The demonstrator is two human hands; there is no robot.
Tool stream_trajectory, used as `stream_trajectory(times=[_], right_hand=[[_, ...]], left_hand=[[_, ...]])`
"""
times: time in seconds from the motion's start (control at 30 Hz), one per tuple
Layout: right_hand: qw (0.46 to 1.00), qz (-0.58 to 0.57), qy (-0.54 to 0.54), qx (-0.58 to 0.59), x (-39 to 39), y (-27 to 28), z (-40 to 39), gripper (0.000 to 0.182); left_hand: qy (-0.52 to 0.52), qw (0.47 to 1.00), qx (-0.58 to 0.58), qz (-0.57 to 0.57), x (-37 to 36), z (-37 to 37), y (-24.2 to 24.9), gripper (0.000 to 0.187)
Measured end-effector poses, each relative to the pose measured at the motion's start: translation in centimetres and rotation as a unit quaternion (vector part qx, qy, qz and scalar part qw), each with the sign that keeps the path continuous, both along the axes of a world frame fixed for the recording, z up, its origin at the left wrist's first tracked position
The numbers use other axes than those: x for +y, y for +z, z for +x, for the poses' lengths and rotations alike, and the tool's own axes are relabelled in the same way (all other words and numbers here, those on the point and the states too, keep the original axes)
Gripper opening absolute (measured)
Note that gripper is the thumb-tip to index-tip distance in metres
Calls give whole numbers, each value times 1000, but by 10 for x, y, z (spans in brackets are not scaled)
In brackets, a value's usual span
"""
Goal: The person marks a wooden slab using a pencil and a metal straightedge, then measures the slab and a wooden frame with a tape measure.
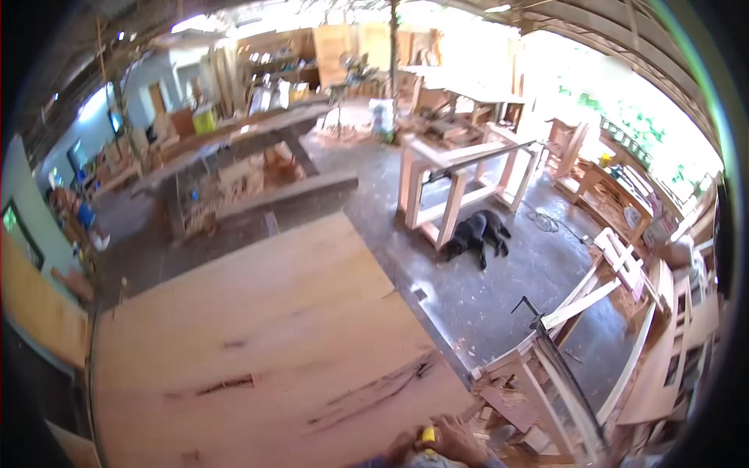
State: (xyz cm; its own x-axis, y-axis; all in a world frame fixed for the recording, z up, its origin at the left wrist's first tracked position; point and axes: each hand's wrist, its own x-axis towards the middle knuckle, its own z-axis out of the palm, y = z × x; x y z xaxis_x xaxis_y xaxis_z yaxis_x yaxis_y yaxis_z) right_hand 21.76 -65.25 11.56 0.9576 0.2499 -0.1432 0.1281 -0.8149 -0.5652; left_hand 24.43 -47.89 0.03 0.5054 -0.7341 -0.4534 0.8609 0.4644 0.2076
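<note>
Both hands are close together at the bottom edge of the view, over the near right edge of a large wooden panel (273, 304). A small yellow object (428, 437), too blurred to name its kind, sits between them. My left hand (401, 447) is closed against its left side. From the right, my right hand (459, 439) curls its fingers around it. The lower parts of both hands are cut off by the frame. Dark streaks and a narrow crack mark the panel's surface.
A black dog (477, 235) lies on the floor beside a clamped wooden frame (452, 187). At right, a long bar clamp (566, 366) rests on another wooden frame, with offcuts below. A workbench (265, 195) stands back left, and a cable (544, 221) lies on the floor.
</note>
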Motion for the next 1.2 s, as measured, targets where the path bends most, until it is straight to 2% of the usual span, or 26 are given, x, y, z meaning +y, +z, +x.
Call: stream_trajectory(times=[0.03, 0.07, 0.1, 0.13, 0.17, 0.2, 0.23, 0.27, 0.3, 0.33, 0.37, 0.43, 0.5, 0.53, 0.6, 0.67, 0.73, 0.8, 0.83, 0.87, 0.97, 1.0, 1.03, 1.1, 1.13, 1.2], right_hand=[[999, -17, -7, 43, -4, 27, 18, 62], [997, -24, -5, 66, 0, 39, 52, 64], [997, 70, -20, 16, -30, -7, 68, 60], [996, 48, 49, -65, -45, 2, 91, 54], [991, 127, 0, 51, -20, 88, 124, 51], [986, 124, -38, -106, -33, 48, 134, 49], [988, 25, 146, -36, -89, -15, 161, 58], [990, 90, -35, 99, -44, 83, 176, 58], [990, 82, -1, 114, -37, 73, 195, 59], [989, 71, 24, 126, -39, 55, 208, 59], [988, 59, 43, 139, -44, 43, 225, 60], [979, 39, 108, 170, -34, 47, 243, 57], [960, 16, 269, 68, -36, -2, 265, 53], [947, 25, 296, 121, -43, -24, 269, 48], [904, 77, 380, 178, -51, -44, 287, 46], [859, 74, 473, 182, -62, -62, 330, 48], [818, 42, 551, 161, -61, -79, 349, 57], [776, -11, 608, 167, -95, -76, 356, 67], [760, -4, 623, 183, -106, -50, 364, 62], [756, 26, 634, 162, -123, -48, 373, 58], [726, -57, 665, 169, -149, -47, 426, 55], [731, -78, 662, 149, -157, -47, 450, 54], [735, -98, 659, 128, -163, -47, 478, 53], [727, -153, 668, 42, -164, -27, 535, 48], [730, -123, 672, -8, -164, -15, 563, 46], [727, -71, 675, -108, -161, -1, 627, 40]], left_hand=[[-9, 997, 3, 75, -22, 24, -7, 33], [25, 902, -362, 233, -32, 49, 10, 33], [36, 868, -424, 256, -45, 69, 10, 32], [50, 828, -482, 283, -57, 88, 10, 31], [89, 941, -286, 156, -72, 115, -7, 30], [124, 964, -207, 112, -82, 138, 13, 31], [160, 976, -135, 55, -93, 158, 44, 32], [220, 968, -114, 40, -97, 168, 57, 37], [268, 959, -97, 14, -99, 176, 58, 42], [261, 948, -168, 68, -97, 182, 23, 45], [268, 891, -287, 230, -80, 179, 50, 29], [360, 897, -105, 233, -92, 174, 51, 29], [309, 875, -223, 300, -81, 177, 19, 31], [274, 859, -271, 337, -80, 168, 9, 33], [311, 861, -208, 345, -83, 161, 33, 33], [428, 865, -36, 259, -102, 157, 65, 31], [442, 851, 8, 283, -134, 142, 19, 35], [423, 819, 37, 385, -163, 132, 44, 29], [416, 805, 50, 419, -187, 130, 57, 28], [455, 789, 72, 407, -205, 125, 65, 25], [574, 674, 136, 445, -230, 74, 42, 16], [628, 615, 146, 454, -233, 49, 23, 13], [643, 527, 207, 515, -235, 35, 25, 12], [688, 417, 294, 516, -231, -17, -29, 7], [712, 368, 326, 501, -231, -39, -56, 5], [755, 316, 374, 437, -229, -52, -79, 9]])
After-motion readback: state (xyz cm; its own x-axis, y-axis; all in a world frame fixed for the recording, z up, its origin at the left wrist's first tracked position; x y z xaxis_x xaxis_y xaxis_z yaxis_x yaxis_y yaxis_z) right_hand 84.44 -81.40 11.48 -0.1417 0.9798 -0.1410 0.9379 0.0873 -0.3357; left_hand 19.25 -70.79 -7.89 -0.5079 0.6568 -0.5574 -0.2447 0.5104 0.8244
